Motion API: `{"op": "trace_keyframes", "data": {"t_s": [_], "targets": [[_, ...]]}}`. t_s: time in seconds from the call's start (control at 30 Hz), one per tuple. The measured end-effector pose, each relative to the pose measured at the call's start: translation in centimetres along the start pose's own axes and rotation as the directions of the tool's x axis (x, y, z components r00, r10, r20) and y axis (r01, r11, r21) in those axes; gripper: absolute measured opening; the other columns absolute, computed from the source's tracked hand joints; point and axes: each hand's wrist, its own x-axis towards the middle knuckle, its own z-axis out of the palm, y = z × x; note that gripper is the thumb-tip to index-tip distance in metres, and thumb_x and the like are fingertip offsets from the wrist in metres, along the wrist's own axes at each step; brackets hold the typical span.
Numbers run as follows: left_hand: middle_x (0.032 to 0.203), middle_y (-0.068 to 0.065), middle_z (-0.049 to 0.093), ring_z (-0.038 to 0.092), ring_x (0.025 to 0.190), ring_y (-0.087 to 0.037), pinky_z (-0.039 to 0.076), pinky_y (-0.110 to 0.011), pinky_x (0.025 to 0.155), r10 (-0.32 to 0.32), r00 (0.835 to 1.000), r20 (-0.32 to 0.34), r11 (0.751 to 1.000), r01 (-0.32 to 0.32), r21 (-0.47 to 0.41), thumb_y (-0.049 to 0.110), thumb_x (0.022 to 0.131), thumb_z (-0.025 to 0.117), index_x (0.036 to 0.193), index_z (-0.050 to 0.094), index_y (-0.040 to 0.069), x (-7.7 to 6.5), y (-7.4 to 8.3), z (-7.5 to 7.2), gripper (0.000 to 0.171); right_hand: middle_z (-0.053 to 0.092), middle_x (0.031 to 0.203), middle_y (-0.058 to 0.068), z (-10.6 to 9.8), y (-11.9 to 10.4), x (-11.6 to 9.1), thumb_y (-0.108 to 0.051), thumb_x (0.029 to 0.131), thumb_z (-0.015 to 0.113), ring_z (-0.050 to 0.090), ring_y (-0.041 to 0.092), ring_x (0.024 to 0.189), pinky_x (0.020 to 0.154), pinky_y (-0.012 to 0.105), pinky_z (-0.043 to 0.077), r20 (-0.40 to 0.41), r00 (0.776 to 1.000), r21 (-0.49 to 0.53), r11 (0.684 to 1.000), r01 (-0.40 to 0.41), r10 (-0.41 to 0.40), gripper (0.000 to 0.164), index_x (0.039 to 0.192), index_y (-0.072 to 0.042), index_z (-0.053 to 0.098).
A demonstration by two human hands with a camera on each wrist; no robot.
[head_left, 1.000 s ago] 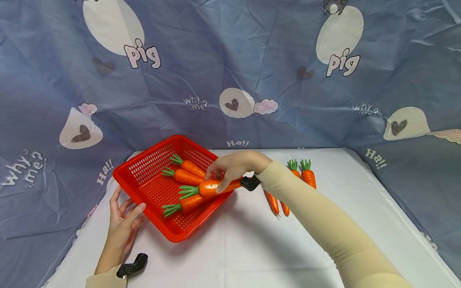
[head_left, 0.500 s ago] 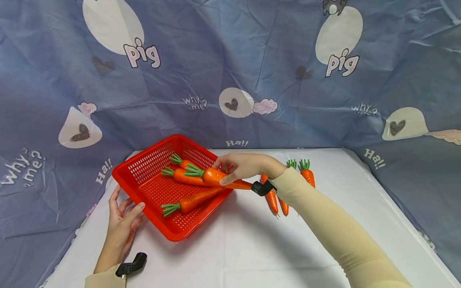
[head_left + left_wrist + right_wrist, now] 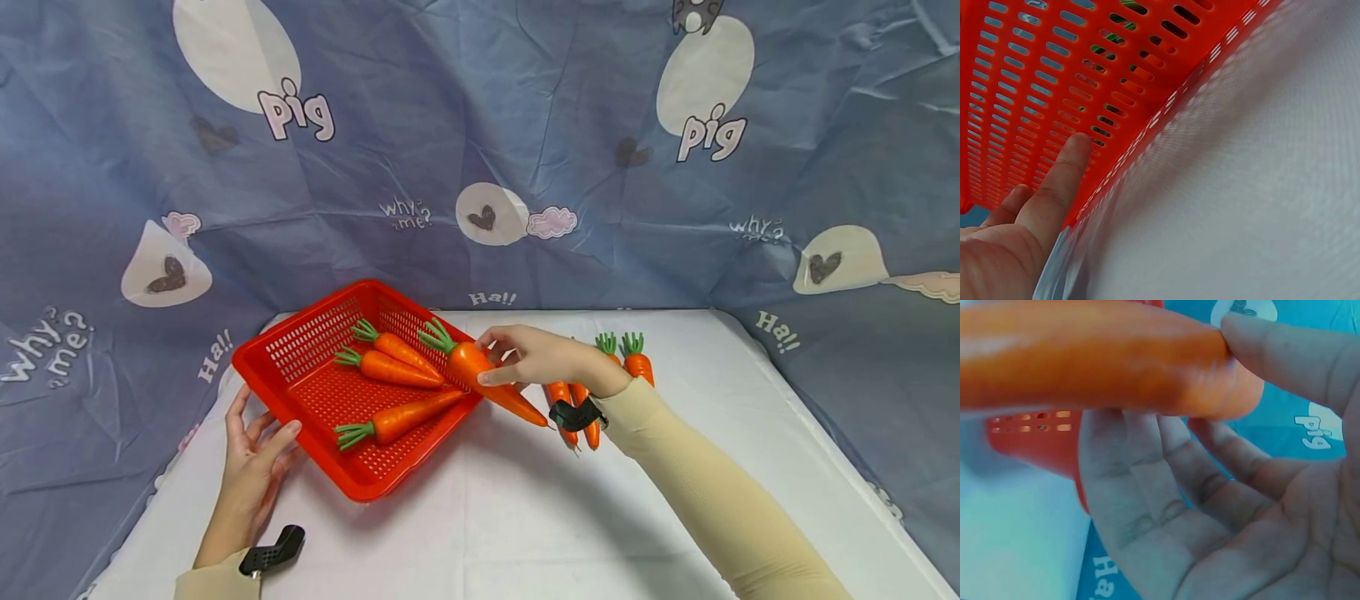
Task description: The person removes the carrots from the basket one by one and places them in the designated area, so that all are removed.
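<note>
An orange carrot point(image 3: 468, 364) with a green stub top is pinched between the thumb and fingers of my right hand point(image 3: 546, 360), over the right rim of the red plastic basket point(image 3: 352, 482). Its tip points down to the right. In the right wrist view, the thumb presses the thick end of the carrot point(image 3: 1116, 359) from above and the fingers support it below. My left hand point(image 3: 251, 475) rests against the basket's near left side, fingers fairly straight. The left wrist view has a finger touching the slotted outer wall point(image 3: 1079, 94). Three carrots point(image 3: 401, 369) lie inside the basket.
Several more carrots point(image 3: 640, 367) lie on the white tablecloth point(image 3: 525, 517) to the right, partly hidden by my right hand and wrist. A blue printed cloth point(image 3: 420, 108) hangs behind the table and along its sides.
My right hand has lifted the carrot off the others and carried it rightward to the basket's rim, turning its tip downward. The left hand and basket stay put.
</note>
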Motion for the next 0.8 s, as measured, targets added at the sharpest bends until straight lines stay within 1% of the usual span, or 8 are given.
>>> {"op": "trace_keyframes", "data": {"t_s": [0.13,0.3,0.4,0.6,0.8], "targets": [[0.144,0.005,0.045,0.066,0.117,-0.003,0.066,-0.025,0.082,0.002,1.0,-0.001,1.0,-0.002,-0.002,0.011,0.104,0.067,0.167,0.009,0.048,0.0,0.0,0.0,0.094,0.067,0.117,0.014,0.3,0.9,-1.0,-0.023,0.1,0.077,0.07,0.021,0.096,0.079,0.037,0.067,-0.071,0.997,0.064,0.998,-0.026,0.031,0.047,0.138,-0.002,0.058],[0.145,0.005,0.045,0.065,0.119,-0.004,0.066,-0.025,0.082,0.008,1.0,0.0,1.0,-0.008,-0.003,0.01,0.105,0.067,0.168,0.009,0.047,0.0,-0.1,-0.1,0.093,0.067,0.115,0.014,0.9,1.7,-2.2,-0.027,0.098,0.078,0.071,0.022,0.094,0.079,0.04,0.068,-0.148,0.986,0.127,0.99,-0.063,0.082,0.047,0.136,-0.005,0.06],[0.145,0.005,0.045,0.065,0.119,-0.004,0.066,-0.025,0.082,0.007,1.0,0.0,1.0,-0.007,-0.001,0.01,0.105,0.067,0.168,0.008,0.048,0.0,-0.1,-0.1,0.094,0.066,0.112,0.014,1.3,2.1,-3.0,-0.028,0.098,0.078,0.07,0.022,0.09,0.078,0.041,0.068,-0.183,0.978,0.142,0.987,-0.076,0.102,0.048,0.135,-0.004,0.06],[0.145,0.007,0.046,0.065,0.118,-0.002,0.066,-0.024,0.081,0.001,1.0,-0.008,1.0,-0.001,0.006,0.011,0.105,0.067,0.167,0.009,0.048,0.0,0.0,0.0,0.093,0.065,0.108,0.013,2.1,3.5,-4.4,-0.03,0.096,0.081,0.069,0.023,0.083,0.075,0.04,0.068,-0.244,0.959,0.162,0.981,-0.103,0.141,0.052,0.136,-0.004,0.059],[0.144,0.009,0.046,0.064,0.118,-0.002,0.066,-0.024,0.082,-0.008,1.0,-0.015,1.0,0.008,0.013,0.012,0.104,0.068,0.167,0.009,0.049,-0.1,0.0,0.0,0.094,0.061,0.105,0.011,3.0,4.6,-5.9,-0.031,0.095,0.083,0.066,0.024,0.074,0.075,0.045,0.067,-0.291,0.94,0.198,0.973,-0.122,0.177,0.052,0.132,-0.005,0.059]]}}
